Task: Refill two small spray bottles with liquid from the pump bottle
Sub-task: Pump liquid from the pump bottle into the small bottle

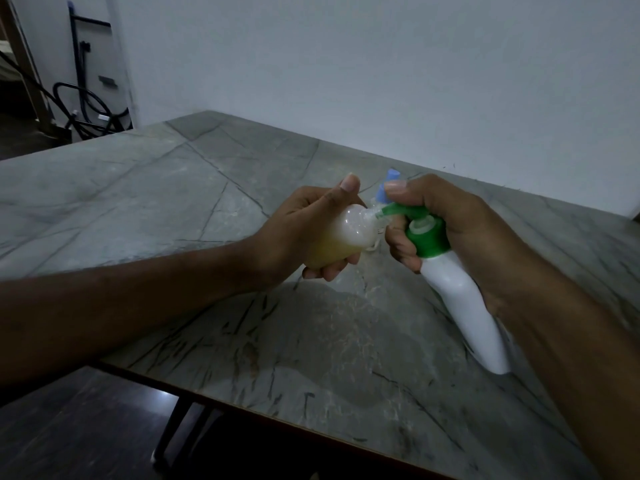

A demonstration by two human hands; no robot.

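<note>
A small spray bottle (343, 237) is being gripped in the curled left hand (304, 233), tilted toward the right. The white pump bottle (460, 299) is being clasped by the right hand (446, 230), its thumb pressing on the green pump head (408, 211), whose spout is meeting the small bottle's mouth. Something blue (386, 187), possibly a spray cap, is being largely hidden behind the right thumb. Yellowish liquid under pale foam is being held inside the small bottle, above the grey marble table (173, 202).

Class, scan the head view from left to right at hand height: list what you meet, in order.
Left hand → small spray bottle → green pump nozzle → right hand.
</note>
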